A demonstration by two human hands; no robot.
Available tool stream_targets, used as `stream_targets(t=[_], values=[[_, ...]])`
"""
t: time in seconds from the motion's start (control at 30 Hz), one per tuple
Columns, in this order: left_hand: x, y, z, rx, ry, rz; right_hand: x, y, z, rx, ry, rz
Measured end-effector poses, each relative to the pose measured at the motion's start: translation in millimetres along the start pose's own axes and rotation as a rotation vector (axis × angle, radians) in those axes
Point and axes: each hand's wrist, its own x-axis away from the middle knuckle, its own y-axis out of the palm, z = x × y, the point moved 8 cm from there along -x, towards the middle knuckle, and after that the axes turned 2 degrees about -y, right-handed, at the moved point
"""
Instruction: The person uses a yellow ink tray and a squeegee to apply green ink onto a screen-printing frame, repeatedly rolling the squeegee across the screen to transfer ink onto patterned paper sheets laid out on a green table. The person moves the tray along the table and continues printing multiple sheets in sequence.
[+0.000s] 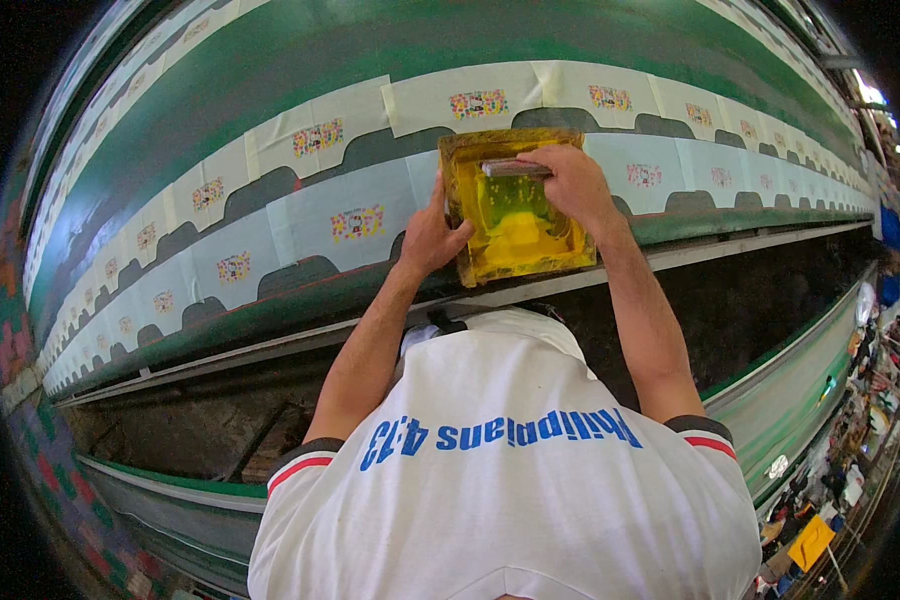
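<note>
A screen printing frame (452, 150) with a yellow-stained border lies on a row of pale blue fabric pieces (300, 218). Yellow ink (517, 235) is pooled on the near part of its mesh, where the mesh looks greenish farther up. My left hand (432, 238) grips the frame's left side, its fingers along the edge and its thumb toward the inner rim. In my right hand (577, 185) is a squeegee (513, 168), held near the frame's far side. The fabric under the frame is hidden.
A long green printing table (610, 35) carries rows of cream pieces (415, 105) and pale blue pieces with small colourful prints. A metal rail (670, 262) edges its near side. Another green table (785, 400) stands at lower right, beside piled clutter (850, 480).
</note>
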Motion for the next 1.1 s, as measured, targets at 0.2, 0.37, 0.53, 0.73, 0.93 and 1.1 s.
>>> stream_targets(t=[0.2, 0.37, 0.53, 0.73, 0.93, 1.1], values=[[-4, 3, 0, -0.058, 0.006, -0.036, 8, 15, 7, -0.041, 0.039, -0.025], [-1, -2, 0, -0.030, 0.008, 0.021, 63, 27, -11, -0.077, 0.038, -0.047], [0, -2, 5, -0.055, -0.062, -0.064, 101, 31, -31, -0.025, 0.024, -0.016], [-4, 2, 3, -0.065, -0.072, -0.041, 107, 30, -33, -0.004, 0.027, 0.008], [-1, -1, 7, -0.017, -0.072, -0.022, 108, 24, -46, 0.056, -0.045, -0.014], [0, -5, 15, -0.054, -0.003, 0.039, 116, 21, -38, 0.055, -0.107, -0.017]])
